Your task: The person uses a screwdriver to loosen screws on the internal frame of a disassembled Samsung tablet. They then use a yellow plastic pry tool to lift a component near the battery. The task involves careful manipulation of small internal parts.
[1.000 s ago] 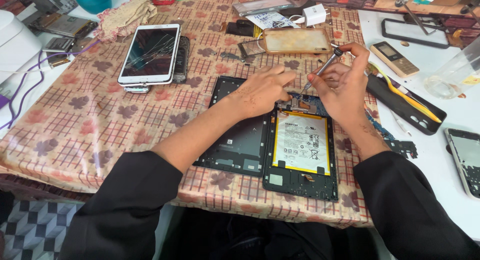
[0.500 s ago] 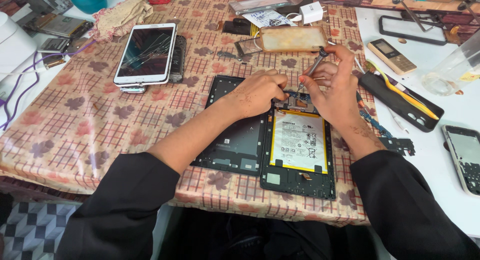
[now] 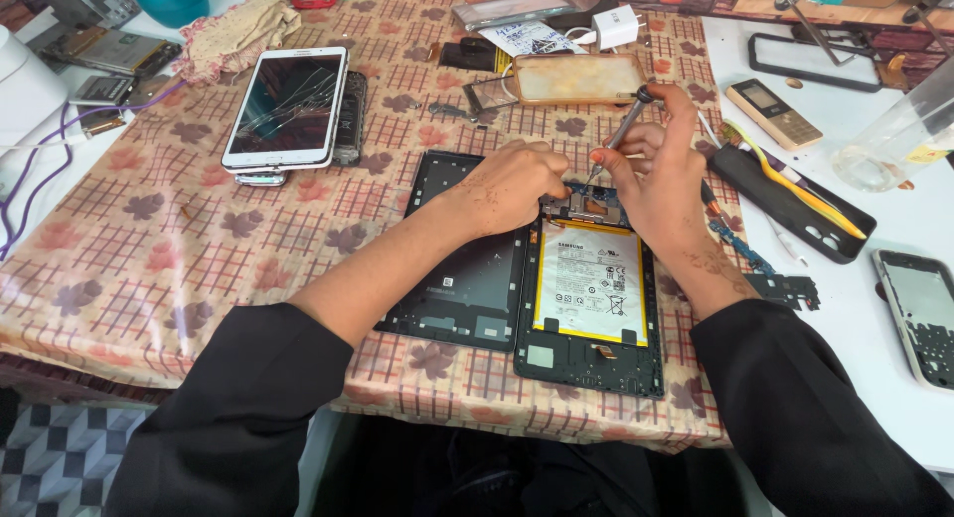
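Note:
An opened tablet (image 3: 588,350) lies on the patterned tablecloth, its white and yellow battery (image 3: 590,282) showing. Its removed dark back cover (image 3: 459,288) lies beside it on the left. My right hand (image 3: 664,174) grips a thin metal screwdriver (image 3: 616,136), tilted, with its tip down at the tablet's top edge. My left hand (image 3: 509,185) rests on the tablet's top left corner, fingers curled and pressing there. Both black sleeves reach in from the bottom.
A white tablet with cracked glass (image 3: 287,107) lies at the upper left. A clear phone case (image 3: 579,78), a white charger (image 3: 615,25) and a gold keypad phone (image 3: 772,112) lie behind. A black tray with yellow tool (image 3: 795,191) sits right; a phone frame (image 3: 922,313) is at the far right.
My right hand brought the screwdriver down from a raised position to the tablet's top edge. The left hand stayed pressing on the tablet's corner.

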